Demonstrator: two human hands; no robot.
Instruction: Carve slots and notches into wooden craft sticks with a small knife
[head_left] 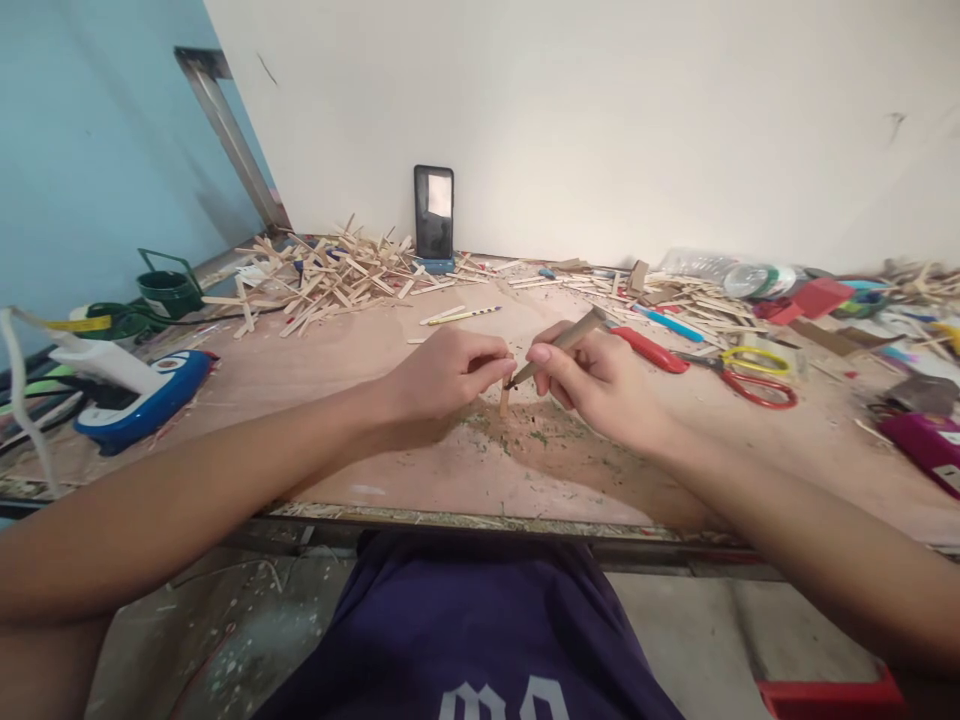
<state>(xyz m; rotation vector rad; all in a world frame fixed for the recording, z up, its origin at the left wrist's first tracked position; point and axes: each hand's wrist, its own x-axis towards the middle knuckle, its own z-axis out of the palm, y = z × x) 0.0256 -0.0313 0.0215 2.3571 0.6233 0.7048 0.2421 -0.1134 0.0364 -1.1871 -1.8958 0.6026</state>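
My left hand (454, 375) is closed in a pinch on the top of a small flat wooden stick (504, 400), which points down toward the tabletop. In my right hand (592, 375), thumb and fingers grip a grey-brown tapered tool (574, 335) whose kind I cannot make out. The tool slants down to the left, and its narrow end is at the wooden stick, by my left fingertips. Just below both hands, dark and green crumbs (540, 437) are scattered on the wooden table (420, 480).
Behind my hands lie a patterned pencil (465, 316) and a leaning phone (434, 212). Loose sticks (337, 275) are heaped at the back left. To the right are a red-handled tool (651, 349), scissors (757, 375) and a plastic bottle (761, 280). A blue power strip (150, 405) sits left.
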